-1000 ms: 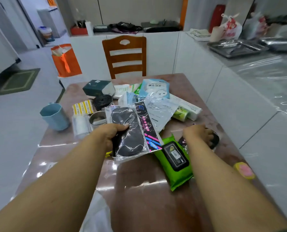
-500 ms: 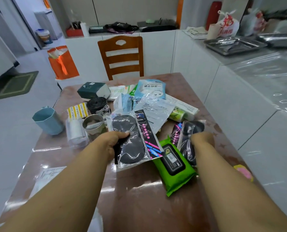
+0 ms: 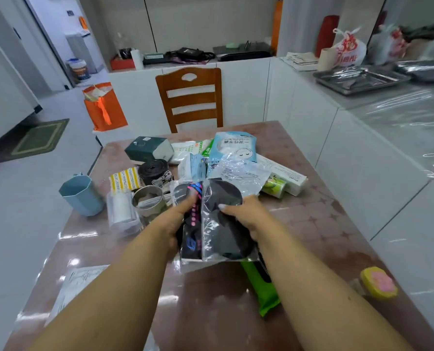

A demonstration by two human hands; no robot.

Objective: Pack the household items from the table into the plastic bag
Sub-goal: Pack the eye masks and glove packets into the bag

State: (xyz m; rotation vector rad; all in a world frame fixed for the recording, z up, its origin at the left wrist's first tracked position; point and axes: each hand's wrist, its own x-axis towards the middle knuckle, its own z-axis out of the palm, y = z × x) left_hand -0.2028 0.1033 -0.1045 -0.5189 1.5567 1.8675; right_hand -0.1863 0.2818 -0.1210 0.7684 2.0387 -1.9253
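Note:
Over the middle of the brown table (image 3: 312, 219), both my hands hold two clear packets of black eye masks stacked together. My left hand (image 3: 178, 221) grips the packet with the pink-and-blue card (image 3: 193, 239) from the left. My right hand (image 3: 243, 216) grips the second black mask packet (image 3: 223, 234) from the right, thumb on its front. A green wet-wipe pack (image 3: 264, 292) lies under my right forearm. Behind the packets sits a heap of household items: a blue glove packet (image 3: 233, 148), a dark tissue box (image 3: 147, 148), a black bag roll (image 3: 155, 171). The plastic bag is not plainly visible.
A blue cup (image 3: 79, 196) stands at the table's left edge, beside a steel cup (image 3: 149, 198) and a white roll (image 3: 122, 211). A yellow-pink sponge (image 3: 378, 282) lies at right. A wooden chair (image 3: 190, 97) stands behind the table, white counters on the right.
My right hand lifted the second mask packet off the table and brought it left against the packet in my left hand. Both packets now stand more upright.

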